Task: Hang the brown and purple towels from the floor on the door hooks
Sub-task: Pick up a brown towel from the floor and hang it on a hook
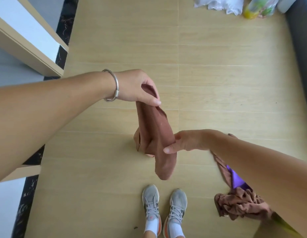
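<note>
A brown towel hangs bunched above the wooden floor, held between both hands. My left hand grips its upper end with thumb and fingers curled round the cloth. My right hand pinches the towel lower down, thumb across the front; the loose end droops below it. More brown cloth lies crumpled on the floor at the lower right, partly under my right forearm. A purple towel shows as a small patch beside it, mostly hidden by the arm. No door hooks are in view.
My two grey shoes stand at the bottom centre. A white and beige door frame with a dark marble threshold runs along the left. Plastic bags and a yellow bottle sit at the top right, beside a dark grey edge.
</note>
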